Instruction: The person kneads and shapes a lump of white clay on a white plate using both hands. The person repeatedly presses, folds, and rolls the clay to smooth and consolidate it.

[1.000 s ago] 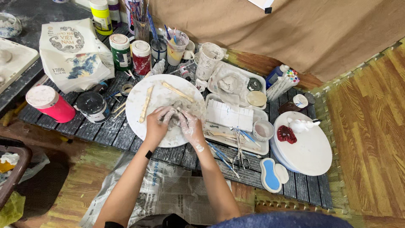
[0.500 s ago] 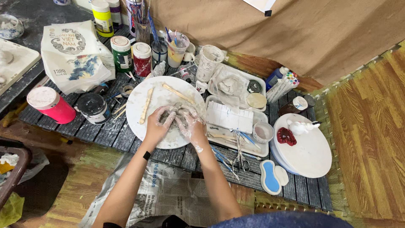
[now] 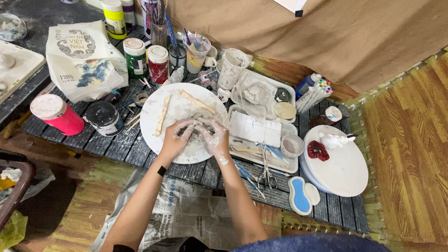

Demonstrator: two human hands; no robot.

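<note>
dark slatted boards (image 3: pixel 116 149) form the low work surface, set on wood-grain floor with brown cloth (image 3: pixel 298 42) behind. on the round white board (image 3: pixel 172 105) lies a grey clay lump (image 3: pixel 198 131); the left hand (image 3: pixel 176 140) and right hand (image 3: pixel 214 137) curl their fingers tight around it. right of that board sits a white tray (image 3: pixel 261 133). since half a second ago, both hands stay on the clay, barely shifted.
</note>
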